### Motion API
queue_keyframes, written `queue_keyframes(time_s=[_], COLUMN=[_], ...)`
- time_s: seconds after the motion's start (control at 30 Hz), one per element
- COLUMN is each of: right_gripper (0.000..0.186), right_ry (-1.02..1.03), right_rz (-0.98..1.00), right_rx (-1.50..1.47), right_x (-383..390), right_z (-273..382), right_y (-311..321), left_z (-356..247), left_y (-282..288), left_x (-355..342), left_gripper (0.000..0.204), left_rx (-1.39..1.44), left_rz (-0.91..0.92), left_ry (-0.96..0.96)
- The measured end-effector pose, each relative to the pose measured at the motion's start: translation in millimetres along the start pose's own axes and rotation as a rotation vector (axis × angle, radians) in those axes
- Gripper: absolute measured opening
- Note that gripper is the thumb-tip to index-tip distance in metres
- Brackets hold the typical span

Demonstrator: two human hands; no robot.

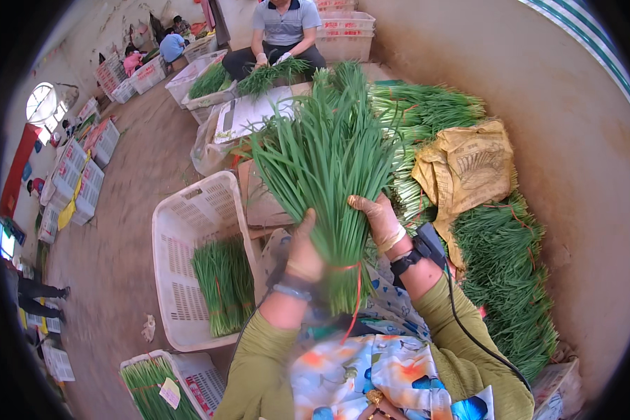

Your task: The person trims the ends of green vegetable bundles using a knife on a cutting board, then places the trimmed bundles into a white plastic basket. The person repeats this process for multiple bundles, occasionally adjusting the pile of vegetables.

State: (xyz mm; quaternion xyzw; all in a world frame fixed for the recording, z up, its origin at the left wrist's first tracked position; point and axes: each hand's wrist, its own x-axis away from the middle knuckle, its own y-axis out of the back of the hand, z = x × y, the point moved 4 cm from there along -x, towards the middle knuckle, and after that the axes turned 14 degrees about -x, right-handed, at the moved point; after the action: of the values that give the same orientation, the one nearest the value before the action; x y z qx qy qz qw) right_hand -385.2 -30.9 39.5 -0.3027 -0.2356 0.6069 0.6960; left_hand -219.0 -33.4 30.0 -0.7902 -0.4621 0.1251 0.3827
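Between my two gloved hands is a big bunch of garlic chives (329, 161), its green leaf tips fanned out away from me. My left hand (305, 248) is wrapped round its left side, slightly blurred. On the right side my right hand (379, 218) grips it, thumb lying across the leaves. A red tie (348, 267) circles the bunch near my lap, one loose end hanging down. Left of the bunch stands a white plastic crate (178, 280) with tied chive bundles (224, 283) inside.
Stacked chive bundles (504, 273) line the wall at right, partly under a yellow woven sack (472, 164). A white scale (248, 115) stands ahead, before a seated co-worker (285, 35) handling chives. Another crate (203, 381) of chives is at lower left. More crates (77, 185) stand far left.
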Motion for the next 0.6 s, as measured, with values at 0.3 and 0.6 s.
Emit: queue_keyframes(time_s=[0.3,0.6], right_gripper=[0.074,0.047], right_ry=[-0.336,-0.677], right_rz=[0.075,-0.001], right_rx=[0.505,-0.486], right_x=[44,69], right_z=[6,-4], right_y=[22,12], left_z=[-10,-15], left_y=[4,95], left_x=[-10,8], left_gripper=[0.063,0.062], left_rx=[0.06,-0.308], left_rz=[0.024,-0.22], left_ry=[-0.057,0.133])
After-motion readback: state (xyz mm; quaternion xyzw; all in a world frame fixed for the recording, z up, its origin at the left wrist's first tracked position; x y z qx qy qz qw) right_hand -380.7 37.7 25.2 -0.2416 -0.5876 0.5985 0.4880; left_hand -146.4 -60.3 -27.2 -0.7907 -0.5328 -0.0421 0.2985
